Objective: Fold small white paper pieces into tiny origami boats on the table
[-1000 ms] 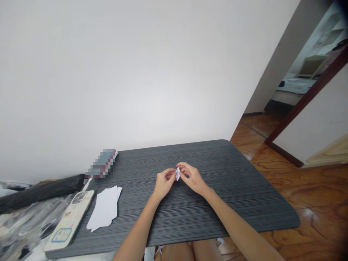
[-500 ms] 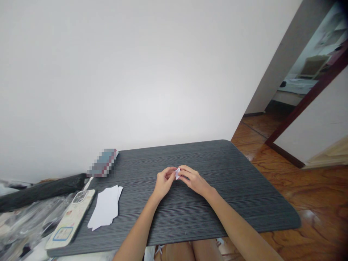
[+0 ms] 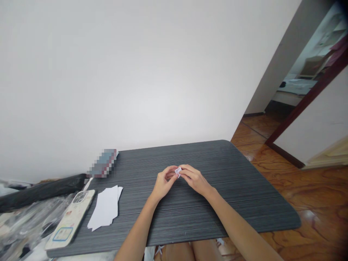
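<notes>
Pinching a small folded paper (image 3: 178, 170) between left hand (image 3: 163, 183) and right hand (image 3: 194, 179), fingertips closed narrowly on it, over the table (image 3: 231, 195) middle. Lying at 8 o'clock of the hands: white sheets (image 3: 104, 208), phone (image 3: 69, 219) just beyond.

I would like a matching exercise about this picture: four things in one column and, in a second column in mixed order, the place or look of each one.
Things
1. folded paper
2. phone
3. sheets
4. table

Descriptions
A. white, lying flat just right of the phone
B. dark grey with fine stripes
C. pinched between the left hand and the right hand
D. back side up at the table's left edge

Pairs: 1-C, 2-D, 3-A, 4-B
</notes>
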`<action>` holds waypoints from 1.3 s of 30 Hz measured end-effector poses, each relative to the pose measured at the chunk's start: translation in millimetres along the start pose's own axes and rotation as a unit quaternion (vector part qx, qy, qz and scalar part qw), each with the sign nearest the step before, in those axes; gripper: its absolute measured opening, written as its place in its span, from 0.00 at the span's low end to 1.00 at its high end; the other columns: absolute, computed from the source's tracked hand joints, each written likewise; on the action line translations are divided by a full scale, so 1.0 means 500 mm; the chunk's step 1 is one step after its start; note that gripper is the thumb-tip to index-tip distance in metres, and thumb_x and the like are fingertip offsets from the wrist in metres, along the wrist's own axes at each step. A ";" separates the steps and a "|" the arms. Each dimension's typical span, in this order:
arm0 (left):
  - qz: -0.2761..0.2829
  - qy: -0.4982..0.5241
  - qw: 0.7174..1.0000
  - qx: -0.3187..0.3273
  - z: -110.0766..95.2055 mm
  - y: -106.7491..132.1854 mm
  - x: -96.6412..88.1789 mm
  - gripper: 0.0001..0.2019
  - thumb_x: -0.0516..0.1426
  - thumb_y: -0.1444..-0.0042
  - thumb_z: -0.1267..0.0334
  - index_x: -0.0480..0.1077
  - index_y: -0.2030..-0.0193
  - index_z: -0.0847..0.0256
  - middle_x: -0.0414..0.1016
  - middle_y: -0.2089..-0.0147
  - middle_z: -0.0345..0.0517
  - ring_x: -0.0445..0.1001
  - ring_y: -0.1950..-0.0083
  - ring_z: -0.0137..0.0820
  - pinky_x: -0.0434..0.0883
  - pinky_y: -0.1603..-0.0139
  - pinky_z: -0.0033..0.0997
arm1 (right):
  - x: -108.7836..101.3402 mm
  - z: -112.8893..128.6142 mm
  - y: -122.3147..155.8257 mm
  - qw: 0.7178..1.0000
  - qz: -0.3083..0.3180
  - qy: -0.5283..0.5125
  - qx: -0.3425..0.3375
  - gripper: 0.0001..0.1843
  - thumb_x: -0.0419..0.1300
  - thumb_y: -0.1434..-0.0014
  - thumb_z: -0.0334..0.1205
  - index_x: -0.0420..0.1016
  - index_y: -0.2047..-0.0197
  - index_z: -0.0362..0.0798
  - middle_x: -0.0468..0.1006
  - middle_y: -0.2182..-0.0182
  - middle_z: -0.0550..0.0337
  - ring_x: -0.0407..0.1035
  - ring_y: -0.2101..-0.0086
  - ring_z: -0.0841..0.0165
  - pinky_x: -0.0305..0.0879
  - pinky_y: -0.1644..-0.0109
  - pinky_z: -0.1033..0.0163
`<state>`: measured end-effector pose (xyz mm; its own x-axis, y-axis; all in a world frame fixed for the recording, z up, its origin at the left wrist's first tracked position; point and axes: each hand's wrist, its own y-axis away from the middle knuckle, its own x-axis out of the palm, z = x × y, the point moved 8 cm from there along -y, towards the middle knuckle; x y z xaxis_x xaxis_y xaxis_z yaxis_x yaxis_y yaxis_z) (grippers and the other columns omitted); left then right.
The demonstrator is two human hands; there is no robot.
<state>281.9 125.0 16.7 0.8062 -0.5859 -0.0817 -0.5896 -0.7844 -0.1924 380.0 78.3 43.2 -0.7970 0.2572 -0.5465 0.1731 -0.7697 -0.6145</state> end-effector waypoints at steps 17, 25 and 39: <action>-0.040 0.139 0.989 0.023 0.000 -0.010 -0.008 0.11 0.59 0.54 0.66 0.65 0.62 0.65 0.68 0.63 0.45 0.68 0.72 0.23 0.68 0.72 0.24 | -0.010 0.019 -0.002 0.998 -0.045 -0.030 -0.009 0.14 0.49 0.43 0.31 0.66 0.54 0.49 0.70 0.56 0.55 0.64 0.55 0.67 0.63 0.50 0.59; -0.044 0.127 0.991 0.016 -0.002 -0.007 -0.013 0.09 0.56 0.50 0.66 0.67 0.62 0.64 0.70 0.65 0.44 0.70 0.70 0.25 0.68 0.64 0.28 | -0.012 0.029 -0.004 0.998 -0.044 -0.021 -0.032 0.16 0.48 0.43 0.28 0.67 0.54 0.49 0.69 0.56 0.55 0.64 0.55 0.68 0.63 0.49 0.59; -0.056 0.129 0.989 0.042 -0.013 -0.005 -0.011 0.16 0.58 0.53 0.68 0.63 0.56 0.63 0.70 0.56 0.50 0.70 0.55 0.32 0.67 0.53 0.33 | -0.020 0.006 -0.015 0.983 -0.103 -0.139 0.060 0.07 0.55 0.47 0.33 0.71 0.64 0.50 0.69 0.60 0.55 0.65 0.57 0.66 0.63 0.51 0.57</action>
<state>278.7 128.7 23.9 0.8212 -0.5365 0.1946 -0.4818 -0.8345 -0.2673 384.8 79.7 54.8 -0.9379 0.2588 -0.2310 -0.0650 -0.7852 -0.6159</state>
